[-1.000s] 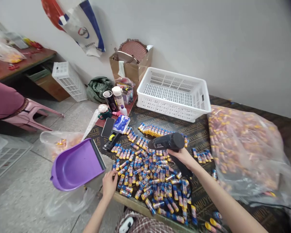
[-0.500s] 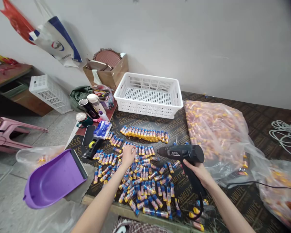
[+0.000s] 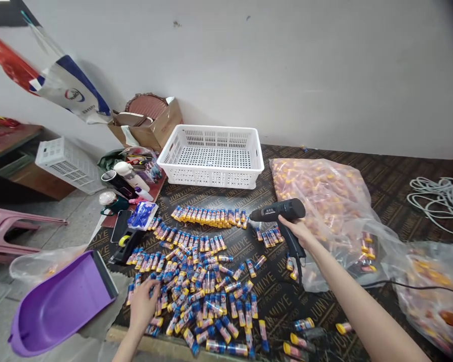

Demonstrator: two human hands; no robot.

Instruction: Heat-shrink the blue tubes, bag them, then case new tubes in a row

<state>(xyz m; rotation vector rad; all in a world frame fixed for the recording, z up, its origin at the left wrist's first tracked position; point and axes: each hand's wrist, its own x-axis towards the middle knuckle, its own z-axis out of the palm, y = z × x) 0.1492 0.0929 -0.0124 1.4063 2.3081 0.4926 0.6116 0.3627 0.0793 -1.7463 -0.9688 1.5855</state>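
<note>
- While the right hand [image 3: 299,233] is closed around the handle of a black heat gun [image 3: 275,210], its nozzle points left, just beside the right end of a stacked row of tubes [image 3: 206,216]; whether the two touch, I cannot tell.
- With fingers curled, the left hand [image 3: 141,304] reaches the left edge of a loose pile of tubes [image 3: 207,276] (blue at one end, yellow at the other); whether it grips one is hidden.
- Both the row and the pile lie on the dark, printed worktop [image 3: 275,296], the pile nearer the person.
- Behind the row stands a white basket [image 3: 211,177], against the wall side.
- Right of the basket lies a large clear bag [image 3: 320,186], full of yellow-ended pieces.
- Left of the pile are a tape dispenser [image 3: 125,247], a phone [image 3: 121,225] and a blue-and-white packet [image 3: 141,215].
- At the worktop's left edge sits a purple dustpan [image 3: 66,306].
</note>
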